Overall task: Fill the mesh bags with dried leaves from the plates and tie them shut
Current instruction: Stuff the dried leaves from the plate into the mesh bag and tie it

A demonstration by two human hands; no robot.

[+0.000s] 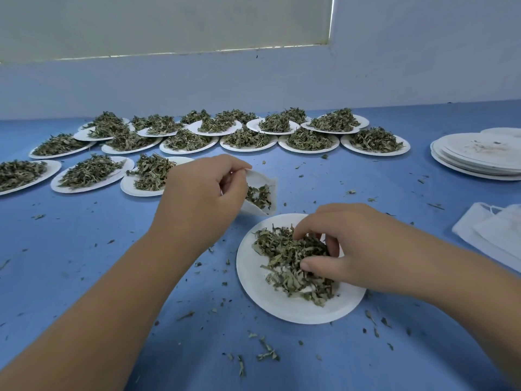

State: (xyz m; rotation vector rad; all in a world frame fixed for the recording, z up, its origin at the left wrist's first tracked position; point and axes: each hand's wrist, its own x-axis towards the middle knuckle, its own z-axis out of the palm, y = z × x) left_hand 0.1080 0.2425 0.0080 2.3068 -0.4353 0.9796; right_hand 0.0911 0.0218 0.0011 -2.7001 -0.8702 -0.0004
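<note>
Pinching mesh bag (260, 193) open: left hand (197, 193); right hand (346, 249) grasping dried leaves (287, 255) on plate (282, 306).

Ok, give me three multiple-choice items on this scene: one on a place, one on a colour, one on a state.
1. The stack of empty plates sits at the table's:
A) left side
B) right side
C) near edge

2. The table surface is:
A) blue
B) red
C) brown

3. The mesh bag in the left hand is:
A) empty
B) tied shut
C) open and partly filled

Key:
1 B: the stack lies at the far right.
2 A: blue shows across the whole top.
3 C: its mouth gapes and dried leaves show inside.
</note>
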